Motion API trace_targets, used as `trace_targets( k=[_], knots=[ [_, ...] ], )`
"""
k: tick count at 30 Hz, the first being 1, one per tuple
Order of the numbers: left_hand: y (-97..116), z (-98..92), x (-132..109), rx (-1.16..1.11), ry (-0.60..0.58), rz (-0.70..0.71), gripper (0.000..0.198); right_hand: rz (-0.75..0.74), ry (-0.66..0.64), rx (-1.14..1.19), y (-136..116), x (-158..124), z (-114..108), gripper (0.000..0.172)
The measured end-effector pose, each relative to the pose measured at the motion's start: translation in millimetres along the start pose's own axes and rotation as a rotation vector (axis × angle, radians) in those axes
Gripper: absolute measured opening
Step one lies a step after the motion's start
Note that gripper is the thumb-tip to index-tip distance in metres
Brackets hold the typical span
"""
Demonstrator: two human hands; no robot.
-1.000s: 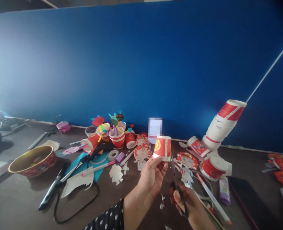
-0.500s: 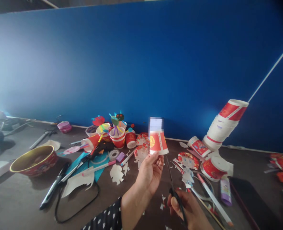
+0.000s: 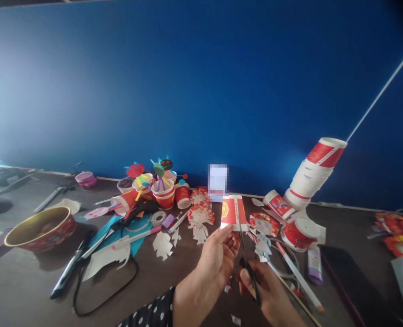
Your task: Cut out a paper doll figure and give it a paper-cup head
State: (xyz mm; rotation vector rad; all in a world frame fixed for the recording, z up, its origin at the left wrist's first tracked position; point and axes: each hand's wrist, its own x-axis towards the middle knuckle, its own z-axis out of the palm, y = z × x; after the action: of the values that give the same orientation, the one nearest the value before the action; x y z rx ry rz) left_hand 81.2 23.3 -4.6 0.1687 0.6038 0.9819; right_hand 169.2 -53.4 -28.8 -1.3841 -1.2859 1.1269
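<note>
At lower center, the left hand point(image 3: 218, 260) pinches a red paper cup point(image 3: 233, 213) while the right hand point(image 3: 267, 290) clenches black-handled scissors point(image 3: 251, 278) just below it.

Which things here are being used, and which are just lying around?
Being used:
left hand holding a red paper cup
right hand holding scissors

Lying around:
bowl
tape roll
paper doll
cup stack

Cup stack point(image 3: 315, 175) apparently leans on wall point(image 3: 187, 91).
</note>
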Motion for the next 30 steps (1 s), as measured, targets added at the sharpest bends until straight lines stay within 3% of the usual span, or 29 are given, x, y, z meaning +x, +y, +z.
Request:
trace_targets(
  k=[30],
  knots=[
    [-2.5, 1.0, -5.4, 0.039, 0.013, 0.017, 0.007, -0.003, 0.100, -0.095, 0.0, 2.1, 4.0, 0.035]
  ],
)
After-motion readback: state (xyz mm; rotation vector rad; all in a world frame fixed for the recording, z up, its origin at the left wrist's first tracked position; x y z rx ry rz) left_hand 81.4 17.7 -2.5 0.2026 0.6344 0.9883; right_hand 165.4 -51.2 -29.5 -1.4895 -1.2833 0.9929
